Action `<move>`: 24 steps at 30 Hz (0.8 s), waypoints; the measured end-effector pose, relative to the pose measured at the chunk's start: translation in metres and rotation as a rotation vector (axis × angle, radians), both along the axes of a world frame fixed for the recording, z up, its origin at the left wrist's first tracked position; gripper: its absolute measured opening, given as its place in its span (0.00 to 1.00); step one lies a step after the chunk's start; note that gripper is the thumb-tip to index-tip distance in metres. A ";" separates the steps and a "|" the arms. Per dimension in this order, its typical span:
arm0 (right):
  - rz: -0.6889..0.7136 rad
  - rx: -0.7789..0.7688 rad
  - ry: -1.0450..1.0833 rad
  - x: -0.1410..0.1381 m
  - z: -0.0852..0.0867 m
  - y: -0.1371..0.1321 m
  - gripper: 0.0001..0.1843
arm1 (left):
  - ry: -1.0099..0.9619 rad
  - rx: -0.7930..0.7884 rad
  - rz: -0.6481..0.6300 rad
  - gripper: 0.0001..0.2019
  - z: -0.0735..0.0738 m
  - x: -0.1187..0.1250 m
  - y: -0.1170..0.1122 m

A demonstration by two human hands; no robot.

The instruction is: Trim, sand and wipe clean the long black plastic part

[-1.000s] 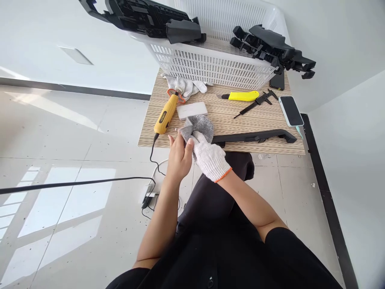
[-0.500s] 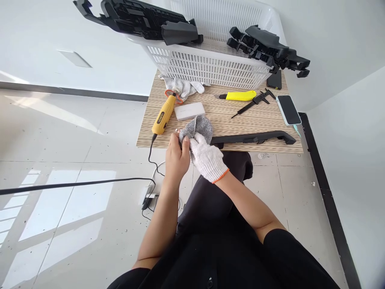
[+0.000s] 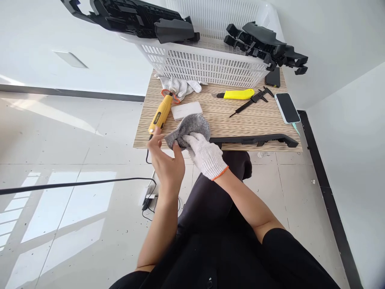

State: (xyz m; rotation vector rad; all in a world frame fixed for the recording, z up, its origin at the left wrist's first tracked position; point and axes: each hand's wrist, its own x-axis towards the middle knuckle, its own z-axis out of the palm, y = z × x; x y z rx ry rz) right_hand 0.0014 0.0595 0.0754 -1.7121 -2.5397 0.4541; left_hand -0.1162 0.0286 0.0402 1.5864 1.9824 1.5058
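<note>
My right hand [image 3: 206, 154], in a white knit glove with an orange cuff, grips the edge of a grey knit glove [image 3: 191, 125] at the table's near edge. My bare left hand [image 3: 165, 158] is just left of it, fingers spread, its fingertips at the grey glove's cuff. A yellow rotary tool [image 3: 160, 113] lies on the table directly beyond my left hand. A long black plastic trim piece [image 3: 255, 140] lies along the front edge to the right.
The striped wooden table [image 3: 228, 116] carries a white block [image 3: 186, 110], white gloves [image 3: 179, 86], a yellow utility knife [image 3: 236, 94], a black caliper [image 3: 251, 102], a phone [image 3: 287, 108] and a white basket [image 3: 207, 64] bearing black plastic parts [image 3: 264, 44]. A power cord [image 3: 75, 184] crosses the floor.
My left hand has let go of the grey glove, opened and shifted left and nearer. The grey glove now hangs wider open from my right hand.
</note>
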 end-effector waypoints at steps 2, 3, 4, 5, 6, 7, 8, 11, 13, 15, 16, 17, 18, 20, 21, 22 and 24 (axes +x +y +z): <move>-0.008 -0.010 0.048 0.002 0.000 0.002 0.23 | 0.087 0.109 0.010 0.20 0.008 0.005 -0.008; -0.011 -0.015 0.067 0.002 -0.001 0.003 0.23 | 0.130 0.146 0.008 0.22 0.012 0.006 -0.011; -0.016 -0.018 0.085 0.003 -0.002 0.003 0.22 | 0.171 0.169 -0.004 0.22 0.014 0.007 -0.012; -0.022 -0.017 0.102 0.003 -0.003 0.003 0.21 | 0.207 0.174 -0.028 0.20 0.015 0.007 -0.012; -0.029 -0.012 0.119 0.003 -0.005 0.002 0.20 | 0.237 0.158 -0.065 0.17 0.015 0.006 -0.011; -0.041 -0.003 0.135 0.003 -0.007 0.002 0.20 | 0.261 0.124 -0.113 0.15 0.014 0.005 -0.009; -0.054 0.008 0.150 0.003 -0.009 0.002 0.20 | 0.279 0.078 -0.166 0.13 0.012 0.004 -0.006; -0.072 0.026 0.199 0.004 -0.013 0.002 0.19 | 0.292 -0.074 -0.281 0.15 0.006 0.001 0.000; -0.079 0.013 0.232 0.004 -0.013 0.002 0.18 | 0.290 -0.138 -0.278 0.16 0.003 0.000 0.001; -0.102 -0.005 0.257 0.004 -0.012 0.002 0.17 | 0.291 -0.168 -0.239 0.16 0.002 -0.002 -0.001; -0.115 -0.013 0.267 0.004 -0.011 0.003 0.16 | 0.288 -0.175 -0.220 0.16 0.001 -0.004 -0.002; -0.125 -0.019 0.278 0.004 -0.010 0.003 0.16 | 0.283 -0.180 -0.201 0.16 0.001 -0.006 -0.003; -0.133 -0.026 0.288 0.005 -0.009 0.003 0.15 | 0.276 -0.185 -0.180 0.17 0.000 -0.008 -0.004; -0.136 -0.036 0.311 0.005 -0.009 0.002 0.16 | 0.263 -0.191 -0.141 0.17 -0.002 -0.015 -0.006; -0.135 -0.039 0.320 0.005 -0.009 0.002 0.16 | 0.261 -0.191 -0.123 0.18 -0.004 -0.018 -0.006; -0.134 -0.040 0.325 0.005 -0.009 0.002 0.17 | 0.266 -0.187 -0.108 0.18 -0.005 -0.021 -0.006; -0.131 -0.041 0.323 0.005 -0.010 0.002 0.16 | 0.287 -0.161 -0.096 0.20 -0.009 -0.027 -0.006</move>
